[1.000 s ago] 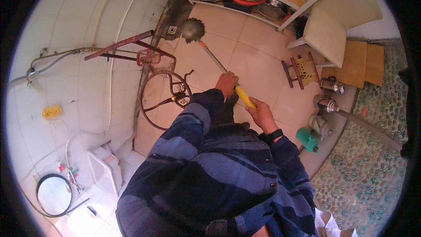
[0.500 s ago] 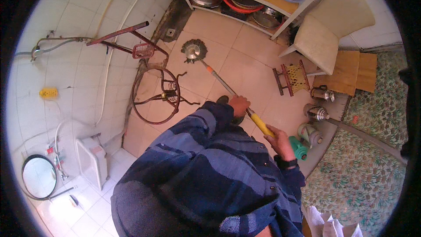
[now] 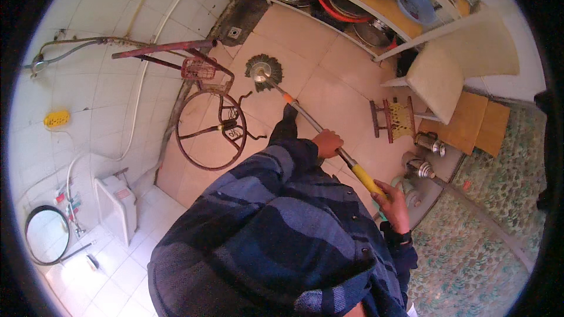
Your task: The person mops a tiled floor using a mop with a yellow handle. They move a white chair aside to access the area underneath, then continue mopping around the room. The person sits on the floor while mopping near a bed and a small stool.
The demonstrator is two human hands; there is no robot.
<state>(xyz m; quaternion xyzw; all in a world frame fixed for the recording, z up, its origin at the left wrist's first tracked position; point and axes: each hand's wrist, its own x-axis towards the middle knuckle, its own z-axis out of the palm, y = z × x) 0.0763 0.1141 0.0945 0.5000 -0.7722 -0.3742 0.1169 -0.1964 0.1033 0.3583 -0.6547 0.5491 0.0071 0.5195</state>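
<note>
Two hands (image 3: 328,143) (image 3: 395,204) hold mop (image 3: 306,118); reddish marking (image 3: 122,194) unreadable

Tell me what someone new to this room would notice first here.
The eye probably lands on the long-handled mop, its round fringed head on the pinkish floor, left hand around the metal pole, right hand at the yellow grip. Next comes the dark red ringed metal stand, left of the mop beside the white tiled wall.
</note>
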